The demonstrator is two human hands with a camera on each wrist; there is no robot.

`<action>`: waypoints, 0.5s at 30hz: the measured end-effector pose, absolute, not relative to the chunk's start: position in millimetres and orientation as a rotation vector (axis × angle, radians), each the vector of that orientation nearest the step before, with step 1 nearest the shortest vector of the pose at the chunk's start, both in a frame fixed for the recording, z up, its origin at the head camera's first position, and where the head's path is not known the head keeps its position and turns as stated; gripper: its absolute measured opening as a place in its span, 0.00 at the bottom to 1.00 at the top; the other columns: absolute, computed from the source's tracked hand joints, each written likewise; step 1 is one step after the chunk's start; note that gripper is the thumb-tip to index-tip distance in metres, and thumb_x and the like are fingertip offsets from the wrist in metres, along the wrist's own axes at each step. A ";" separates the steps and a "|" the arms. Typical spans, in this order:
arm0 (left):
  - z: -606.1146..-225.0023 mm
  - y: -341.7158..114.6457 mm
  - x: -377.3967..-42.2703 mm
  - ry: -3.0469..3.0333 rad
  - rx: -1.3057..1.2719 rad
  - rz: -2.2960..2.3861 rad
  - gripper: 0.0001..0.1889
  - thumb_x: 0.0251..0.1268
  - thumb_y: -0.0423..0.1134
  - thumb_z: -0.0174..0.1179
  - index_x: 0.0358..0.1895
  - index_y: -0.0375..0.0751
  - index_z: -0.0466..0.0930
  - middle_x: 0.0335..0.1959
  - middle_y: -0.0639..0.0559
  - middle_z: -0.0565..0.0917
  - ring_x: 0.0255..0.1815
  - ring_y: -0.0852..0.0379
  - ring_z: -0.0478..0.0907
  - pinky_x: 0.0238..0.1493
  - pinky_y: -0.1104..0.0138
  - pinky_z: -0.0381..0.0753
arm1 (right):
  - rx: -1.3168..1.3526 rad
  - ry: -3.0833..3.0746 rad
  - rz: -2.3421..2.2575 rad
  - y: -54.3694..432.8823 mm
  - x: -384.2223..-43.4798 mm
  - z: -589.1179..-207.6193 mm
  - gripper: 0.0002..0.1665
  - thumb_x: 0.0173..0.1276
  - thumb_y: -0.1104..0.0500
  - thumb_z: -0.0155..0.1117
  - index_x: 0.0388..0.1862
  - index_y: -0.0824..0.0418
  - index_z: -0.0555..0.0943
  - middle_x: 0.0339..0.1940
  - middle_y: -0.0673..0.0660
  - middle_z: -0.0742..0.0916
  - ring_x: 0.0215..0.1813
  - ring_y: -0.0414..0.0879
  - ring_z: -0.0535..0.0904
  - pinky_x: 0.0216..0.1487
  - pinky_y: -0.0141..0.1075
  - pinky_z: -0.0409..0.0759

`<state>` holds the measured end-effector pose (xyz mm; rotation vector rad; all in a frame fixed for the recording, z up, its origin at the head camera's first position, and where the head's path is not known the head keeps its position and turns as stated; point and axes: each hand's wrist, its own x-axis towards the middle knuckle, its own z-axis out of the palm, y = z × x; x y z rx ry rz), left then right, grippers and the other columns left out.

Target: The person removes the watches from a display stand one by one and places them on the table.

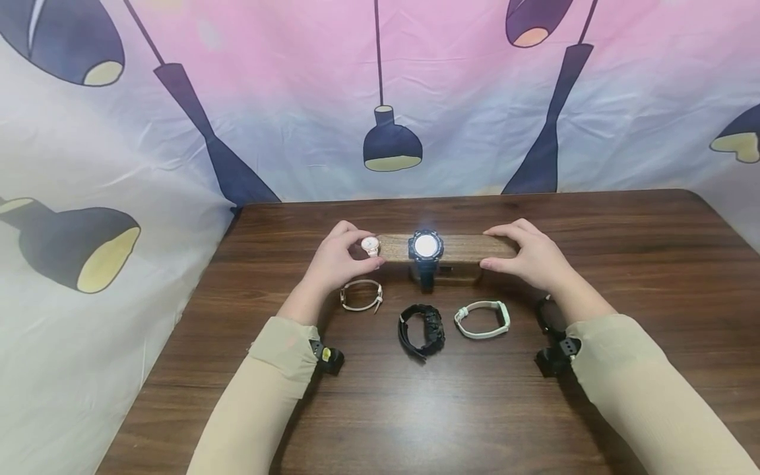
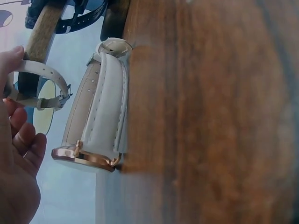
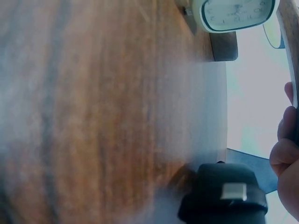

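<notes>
My left hand (image 1: 338, 257) holds the left end of a wooden watch stand (image 1: 463, 248), thumb in front and fingers behind. A small white-strapped watch (image 1: 371, 245) loops around the bar at that hand. My right hand (image 1: 534, 257) grips the stand's right end between thumb and fingers. Around the bar's middle hangs a black watch (image 1: 426, 247) with a bright, glaring face. On the table before the stand lie a white watch with a rose-gold case (image 2: 105, 98), a black watch (image 1: 435, 328) and a white rectangular-faced watch (image 1: 503, 316).
A dark watch (image 1: 541, 312) lies partly hidden by my right wrist. The stand's base (image 1: 460, 277) sits under the bar. Behind the wooden table (image 1: 380, 422) hangs a cloth (image 1: 320, 132) printed with lamps. Black wrist cameras are strapped at both sleeves.
</notes>
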<state>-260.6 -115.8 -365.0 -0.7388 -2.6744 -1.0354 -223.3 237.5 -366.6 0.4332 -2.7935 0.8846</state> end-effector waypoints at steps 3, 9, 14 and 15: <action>-365.1 -116.6 -258.7 -2.613 -0.697 -1.098 0.22 0.45 0.46 0.73 0.45 0.39 0.83 0.38 0.51 0.71 0.39 0.55 0.70 0.43 0.61 0.70 | 0.423 -2.788 0.887 238.4 -223.7 -367.1 0.35 0.49 0.41 0.74 0.55 0.53 0.78 0.49 0.55 0.76 0.55 0.54 0.71 0.55 0.53 0.65; -363.6 -117.4 -252.5 -2.529 -0.620 -1.204 0.22 0.45 0.44 0.73 0.45 0.40 0.82 0.38 0.51 0.71 0.38 0.55 0.70 0.41 0.62 0.71 | 0.409 -2.789 0.883 239.9 -223.1 -367.0 0.36 0.49 0.41 0.74 0.55 0.53 0.78 0.49 0.55 0.76 0.55 0.54 0.71 0.55 0.53 0.65; -362.4 -116.9 -247.4 -2.477 -0.620 -1.262 0.19 0.44 0.41 0.74 0.42 0.39 0.83 0.36 0.52 0.70 0.36 0.56 0.71 0.39 0.64 0.73 | 0.406 -2.794 0.880 240.5 -222.2 -366.2 0.36 0.49 0.40 0.74 0.55 0.54 0.78 0.50 0.56 0.76 0.55 0.54 0.71 0.55 0.54 0.65; -362.1 -116.6 -246.2 -2.470 -0.621 -1.272 0.19 0.44 0.41 0.74 0.42 0.39 0.83 0.36 0.52 0.70 0.35 0.56 0.71 0.39 0.64 0.74 | 0.407 -2.793 0.880 240.6 -222.1 -366.0 0.36 0.49 0.40 0.74 0.55 0.54 0.78 0.50 0.56 0.76 0.55 0.54 0.71 0.55 0.53 0.65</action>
